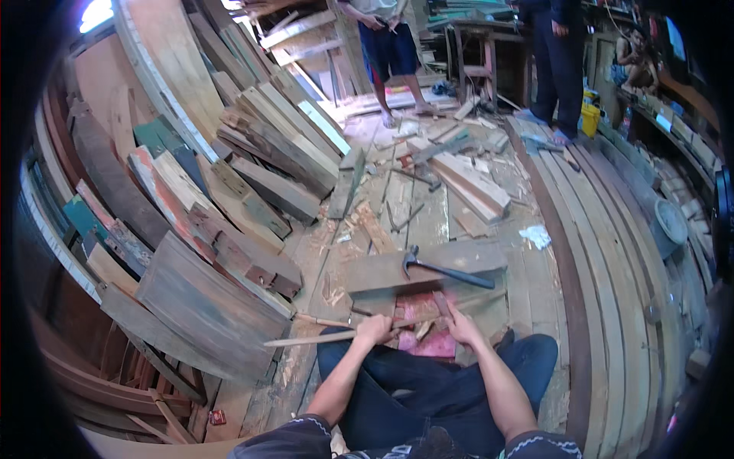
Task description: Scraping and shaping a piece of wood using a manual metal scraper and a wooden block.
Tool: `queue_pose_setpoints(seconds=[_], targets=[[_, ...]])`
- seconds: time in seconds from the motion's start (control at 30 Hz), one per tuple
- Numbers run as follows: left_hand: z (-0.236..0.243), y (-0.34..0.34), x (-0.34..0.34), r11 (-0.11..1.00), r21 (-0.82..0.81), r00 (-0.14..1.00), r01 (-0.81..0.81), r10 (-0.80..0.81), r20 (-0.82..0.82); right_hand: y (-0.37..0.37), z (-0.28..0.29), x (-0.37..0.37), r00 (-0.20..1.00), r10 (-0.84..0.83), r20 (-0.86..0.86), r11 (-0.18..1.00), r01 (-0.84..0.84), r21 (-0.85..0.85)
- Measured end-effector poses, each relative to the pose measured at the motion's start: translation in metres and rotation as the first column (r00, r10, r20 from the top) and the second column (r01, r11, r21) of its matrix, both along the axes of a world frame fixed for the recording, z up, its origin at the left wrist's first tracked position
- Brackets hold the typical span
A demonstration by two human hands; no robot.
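My left hand [373, 330] is closed round a long thin wooden strip [300, 341] lying crosswise in front of me. My right hand [460, 325] is closed on a short, flat brownish piece [442, 304], which touches or crosses the strip; whether it is wood or a tool is unclear. Below both hands are a pink-red patch [440, 344] and small wood scraps [423, 330] between my crossed legs. Just beyond, a claw hammer [451, 271] with a dark handle rests on a thick grey timber block [371, 275].
Stacked boards [214, 306] lean at left; long planks [596, 268] run along the right beside a bucket [667, 219]. Offcuts [466, 183] litter the floor ahead. Two people [390, 53] [554, 76] stand beyond, near a wooden bench [472, 69]; another person [634, 65] sits at upper right.
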State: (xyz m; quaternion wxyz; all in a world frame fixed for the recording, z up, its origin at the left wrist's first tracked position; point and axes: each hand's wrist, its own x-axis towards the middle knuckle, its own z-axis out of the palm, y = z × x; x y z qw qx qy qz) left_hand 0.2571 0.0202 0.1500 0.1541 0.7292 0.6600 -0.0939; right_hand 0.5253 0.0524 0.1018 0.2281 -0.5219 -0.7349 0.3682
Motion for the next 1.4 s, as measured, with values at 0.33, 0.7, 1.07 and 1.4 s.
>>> queue_pose_setpoints(seconds=[0.33,0.7,1.07,1.4], targets=[[-0.004,0.036,-0.004,0.993,-0.101,0.996,0.065,-0.059,0.06,0.021,-0.019,-0.014,0.995,-0.079,0.055,0.995,0.075,0.059],[-0.042,0.039,0.006,0.987,-0.139,0.974,0.078,-0.046,0.223,-0.018,-0.01,-0.026,0.98,0.157,0.124,0.946,-0.185,0.265],[-0.04,0.028,0.005,0.996,0.079,0.994,0.029,-0.037,0.105,-0.011,-0.01,-0.019,0.957,0.261,0.131,0.954,-0.276,0.117],[-0.022,0.017,0.015,0.997,0.079,0.996,0.004,-0.01,0.086,-0.013,-0.006,-0.011,0.952,0.272,0.139,0.955,-0.285,0.082]])
